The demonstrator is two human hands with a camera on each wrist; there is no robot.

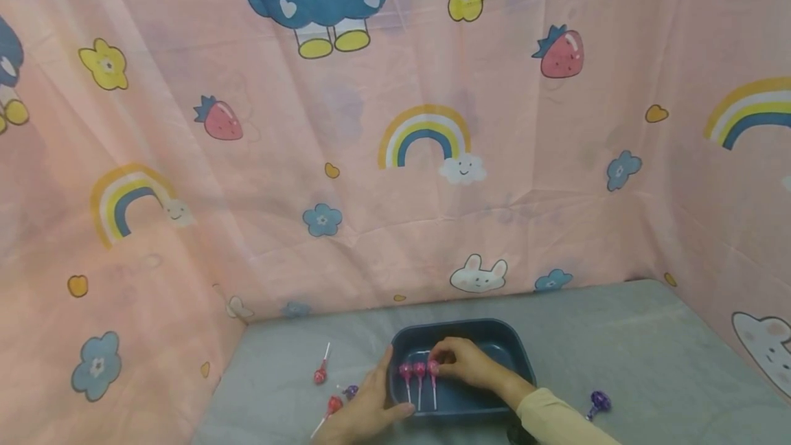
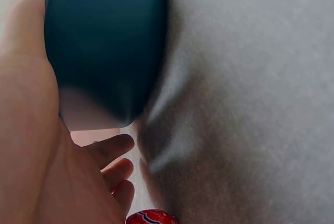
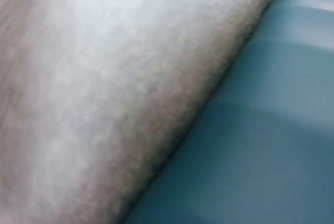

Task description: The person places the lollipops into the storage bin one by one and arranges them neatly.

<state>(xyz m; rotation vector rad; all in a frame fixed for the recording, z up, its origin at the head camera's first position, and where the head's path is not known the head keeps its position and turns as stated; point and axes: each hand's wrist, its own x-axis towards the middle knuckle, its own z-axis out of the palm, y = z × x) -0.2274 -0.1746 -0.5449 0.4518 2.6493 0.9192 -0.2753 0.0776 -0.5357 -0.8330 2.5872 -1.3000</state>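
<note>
A dark blue rectangular tray (image 1: 494,400) stands on the table, with three pink-wrapped lollipops in a row at its left end, sticks toward me. My right hand (image 1: 466,362) reaches into it and pinches the head of the rightmost lollipop (image 1: 434,390). The left lollipop (image 1: 405,371) and the middle lollipop (image 1: 420,369) lie beside it. At the tray's left end is my left hand (image 1: 364,404), its fingers extended along the outer wall and its thumb by the near rim. The left wrist view shows the tray's outer wall (image 2: 107,41) against this hand. The right hand is not visible in the right wrist view.
Left of the tray lie a red lollipop (image 1: 319,376), another red lollipop (image 1: 334,404) and a purple lollipop (image 1: 351,391), close to my left hand. Another purple lollipop (image 1: 600,402) lies right of my right forearm. A patterned pink cloth (image 1: 420,246) hangs behind the grey table (image 1: 624,335).
</note>
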